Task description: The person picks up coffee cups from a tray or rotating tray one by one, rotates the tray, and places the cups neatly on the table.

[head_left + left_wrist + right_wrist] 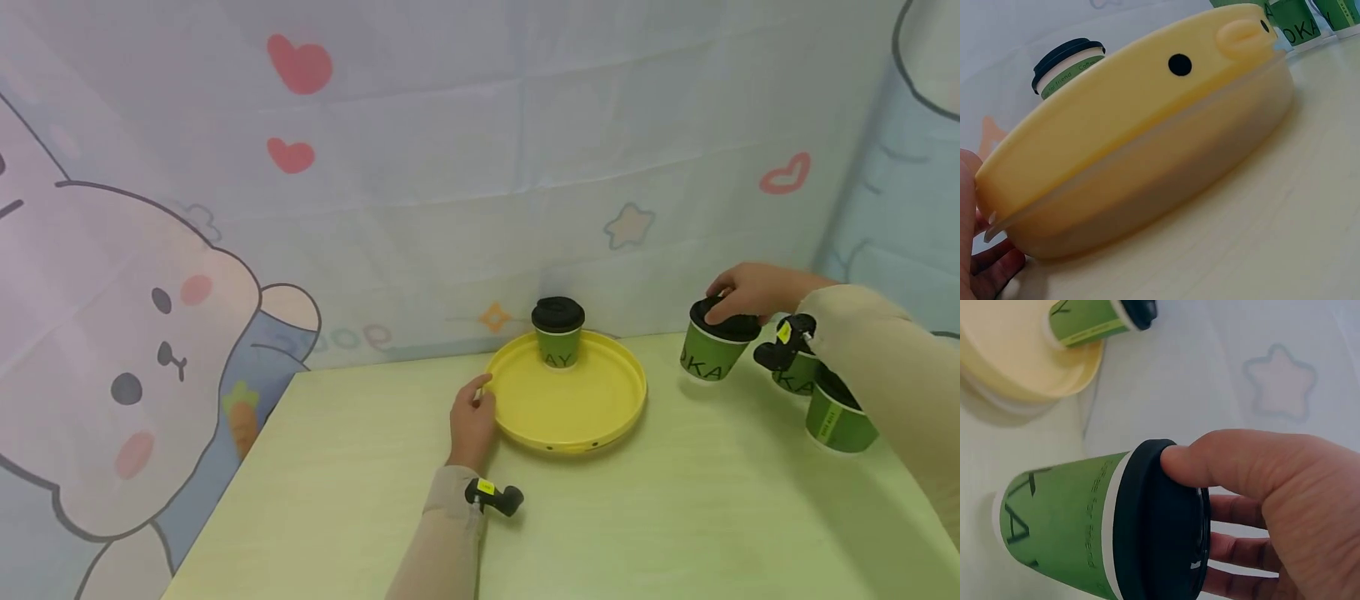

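My right hand (757, 287) grips a green paper coffee cup (708, 354) from above by its black lid (1160, 525). The thumb presses one side of the lid and the fingers reach round the far side. That cup leans slightly; whether its base touches the table I cannot tell. At the left edge of a round yellow tray (566, 408), my left hand (472, 421) holds the rim, thumb at the upper edge and fingers below in the left wrist view. Another lidded green cup (559, 343) stands upright at the back of the tray.
Two more green cups stand to the right, one (795, 375) partly behind the right wrist camera, the other (840, 421) partly covered by the right sleeve. A printed cloth (420, 208) hangs directly behind the pale table (322, 500).
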Tool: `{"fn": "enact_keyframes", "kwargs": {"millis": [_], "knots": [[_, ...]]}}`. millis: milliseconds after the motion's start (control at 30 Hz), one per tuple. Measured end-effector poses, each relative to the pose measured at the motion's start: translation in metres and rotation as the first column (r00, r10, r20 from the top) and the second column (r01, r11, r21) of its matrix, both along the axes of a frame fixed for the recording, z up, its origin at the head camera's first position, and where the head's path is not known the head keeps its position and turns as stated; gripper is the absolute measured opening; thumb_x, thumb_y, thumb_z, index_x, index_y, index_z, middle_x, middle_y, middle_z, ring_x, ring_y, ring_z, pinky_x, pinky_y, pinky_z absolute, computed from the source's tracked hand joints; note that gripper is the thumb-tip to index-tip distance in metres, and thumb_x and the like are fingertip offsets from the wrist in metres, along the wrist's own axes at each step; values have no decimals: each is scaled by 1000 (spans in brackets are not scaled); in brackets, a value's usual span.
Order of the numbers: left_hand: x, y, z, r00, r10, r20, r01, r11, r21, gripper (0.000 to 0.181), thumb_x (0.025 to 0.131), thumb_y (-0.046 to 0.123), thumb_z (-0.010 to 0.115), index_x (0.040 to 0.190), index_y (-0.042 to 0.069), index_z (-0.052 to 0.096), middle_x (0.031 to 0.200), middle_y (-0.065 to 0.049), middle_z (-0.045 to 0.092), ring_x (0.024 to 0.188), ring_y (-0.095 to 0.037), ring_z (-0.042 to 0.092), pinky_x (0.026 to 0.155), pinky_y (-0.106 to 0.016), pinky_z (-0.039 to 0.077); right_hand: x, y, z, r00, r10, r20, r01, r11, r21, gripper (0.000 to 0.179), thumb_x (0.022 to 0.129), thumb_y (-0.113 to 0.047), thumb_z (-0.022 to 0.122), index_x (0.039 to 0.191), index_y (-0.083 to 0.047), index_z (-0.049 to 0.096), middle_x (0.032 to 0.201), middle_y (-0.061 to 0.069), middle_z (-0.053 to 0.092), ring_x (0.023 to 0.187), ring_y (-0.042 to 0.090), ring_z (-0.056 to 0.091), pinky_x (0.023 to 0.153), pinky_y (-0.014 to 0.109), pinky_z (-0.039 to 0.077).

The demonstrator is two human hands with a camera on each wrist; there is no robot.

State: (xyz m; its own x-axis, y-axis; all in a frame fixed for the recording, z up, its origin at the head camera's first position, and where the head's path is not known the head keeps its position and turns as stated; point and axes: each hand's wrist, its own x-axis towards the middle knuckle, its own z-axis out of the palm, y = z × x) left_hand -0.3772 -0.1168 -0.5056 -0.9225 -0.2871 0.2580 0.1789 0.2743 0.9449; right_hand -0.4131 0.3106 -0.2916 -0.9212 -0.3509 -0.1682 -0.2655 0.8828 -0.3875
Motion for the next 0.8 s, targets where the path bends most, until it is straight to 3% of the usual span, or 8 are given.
{"fn": "enact_keyframes", "kwargs": {"millis": [300, 433, 800], "knots": [[-1, 3, 0, 1000, 0, 27, 0, 1000, -10, 34, 98, 17, 56, 128, 17, 70, 140, -8, 59, 114, -25, 58, 101, -46, 46, 2, 14, -24, 998, 58, -1, -58, 998, 7, 65, 91, -23, 73, 136, 17, 48, 138, 47, 41, 120, 60, 49, 83, 55, 54], [-1, 3, 1, 1000, 1, 26, -1, 1000, -4, 34, 97, 17, 56, 128, 17, 70, 139, -8, 59, 113, -26, 58, 100, -46, 46, 1, 16, -28, 997, 72, -23, -72, 997, 14, 65, 89, -20, 75, 135, 18, 50, 136, 45, 45, 124, 60, 46, 91, 59, 50], [-1, 2, 0, 999, -9, 33, 9, 1000, -16, 34, 99, 19, 54, 129, 19, 69, 140, -7, 58, 112, -25, 59, 99, -45, 47, 2, 21, -32, 997, 70, -13, -70, 997, 40, 64, 89, -19, 75, 134, 19, 49, 135, 45, 45, 121, 60, 48, 90, 59, 50]]}}
